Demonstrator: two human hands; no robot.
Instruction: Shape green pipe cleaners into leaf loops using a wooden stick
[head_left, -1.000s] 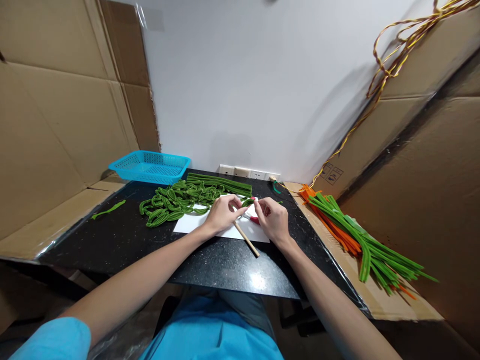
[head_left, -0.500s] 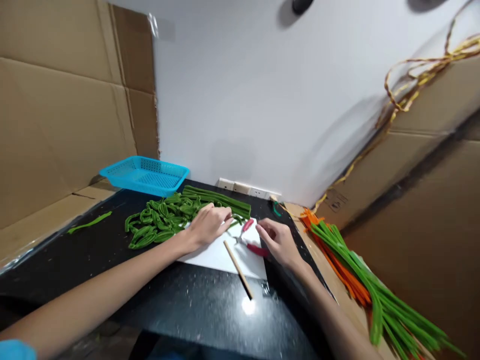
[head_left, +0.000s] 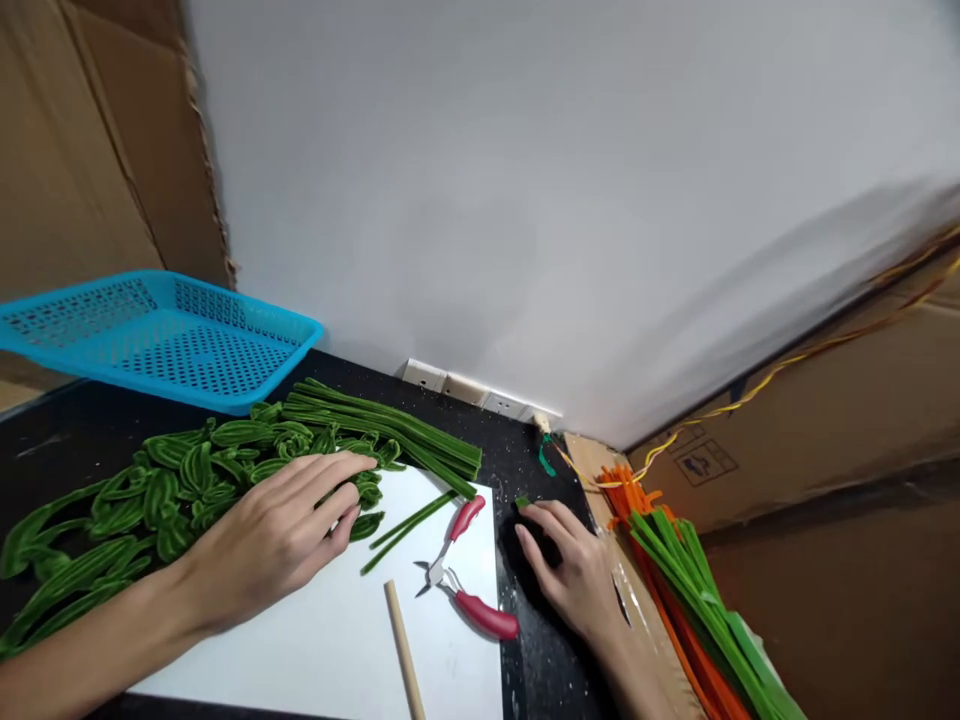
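Since the earlier frame, the left hand [head_left: 289,530] has been shifted toward the green loops and the right hand [head_left: 581,575] moved clear of the white sheet [head_left: 315,650]; the view has been brought closer.

Beyond the sheet, to its left: blue basket [head_left: 202,398], thin moulded plastic, perforated, slope-walled; likely set back to keep the working area free. Left of the sheet and over its edge: fuzzy green loops [head_left: 161,500], leaf-like, heaped and tangled. The left hand is laid palm down at their right end, fingers loosely together; whether anything is pinched cannot be told. At the sheet's far edge: straight green stems [head_left: 382,425], velvety, aligned in a bundle, probably for easy picking. Two loose lengths [head_left: 409,533] are slanted across the sheet.

On the sheet: a smooth, pale round rod [head_left: 405,650] and red-handled pliers [head_left: 487,617], jaws and grips spread, presumably left within reach. Right of the sheet, over the dark speckled surface [head_left: 532,640], the right hand is held with thumb and forefinger curved, a green tip [head_left: 523,502] just at the forefinger; grip uncertain. Farther right, on cardboard: orange stems [head_left: 675,630] and brighter green stems [head_left: 720,620], long and fuzzy, apparently kept apart as stock.
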